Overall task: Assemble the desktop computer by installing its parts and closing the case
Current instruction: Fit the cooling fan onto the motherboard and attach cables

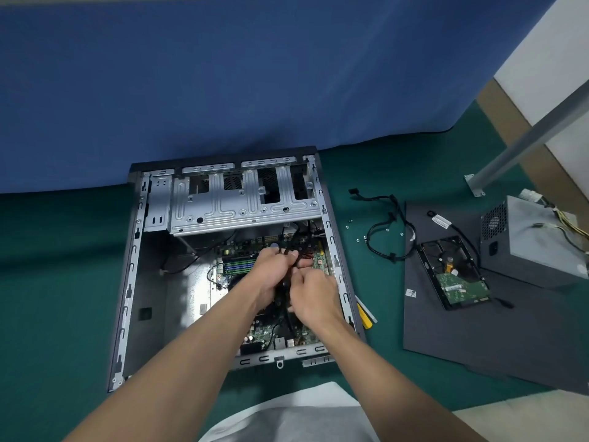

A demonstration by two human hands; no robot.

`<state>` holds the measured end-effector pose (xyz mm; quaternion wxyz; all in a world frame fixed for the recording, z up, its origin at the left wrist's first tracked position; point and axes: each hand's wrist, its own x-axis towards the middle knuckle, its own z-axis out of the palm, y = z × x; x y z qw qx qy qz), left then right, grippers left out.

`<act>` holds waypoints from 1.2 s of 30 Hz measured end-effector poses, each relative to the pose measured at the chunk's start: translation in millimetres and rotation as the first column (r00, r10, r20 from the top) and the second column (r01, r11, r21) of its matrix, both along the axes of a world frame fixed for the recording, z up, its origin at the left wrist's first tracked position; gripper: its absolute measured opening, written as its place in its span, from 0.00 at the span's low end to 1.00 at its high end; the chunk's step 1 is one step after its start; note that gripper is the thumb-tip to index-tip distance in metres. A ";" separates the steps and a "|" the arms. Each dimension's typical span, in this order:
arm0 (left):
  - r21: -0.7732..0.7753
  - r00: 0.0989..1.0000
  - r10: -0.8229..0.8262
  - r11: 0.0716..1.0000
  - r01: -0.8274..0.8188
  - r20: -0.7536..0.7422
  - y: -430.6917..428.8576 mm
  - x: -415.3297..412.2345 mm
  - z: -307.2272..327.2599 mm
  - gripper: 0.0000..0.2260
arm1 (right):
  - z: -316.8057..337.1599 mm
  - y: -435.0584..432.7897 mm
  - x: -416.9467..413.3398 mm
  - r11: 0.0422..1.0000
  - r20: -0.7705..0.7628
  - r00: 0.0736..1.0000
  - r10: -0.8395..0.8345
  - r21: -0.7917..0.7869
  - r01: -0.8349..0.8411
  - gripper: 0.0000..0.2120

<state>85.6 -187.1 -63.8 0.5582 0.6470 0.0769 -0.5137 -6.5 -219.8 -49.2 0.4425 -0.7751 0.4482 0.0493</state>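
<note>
Gripping a black cable [284,283] with both hands, I work over the motherboard [239,266], in the right half of the open case [129,282] at the desk's middle. My left hand [271,269] curls round the cable's far stretch. My right hand [314,298] closes on it just nearer me, touching the left. The cable runs away from me toward the drive cage [242,205], so my left hand probably leads to the socket.
</note>
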 end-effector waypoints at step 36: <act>0.507 0.696 -0.533 0.817 0.274 0.482 -34.6 22.3 -4.2 0.02 | 7.5 -83.6 21.8 0.871 -0.073 0.997 -0.018 -0.490 -0.020 0.28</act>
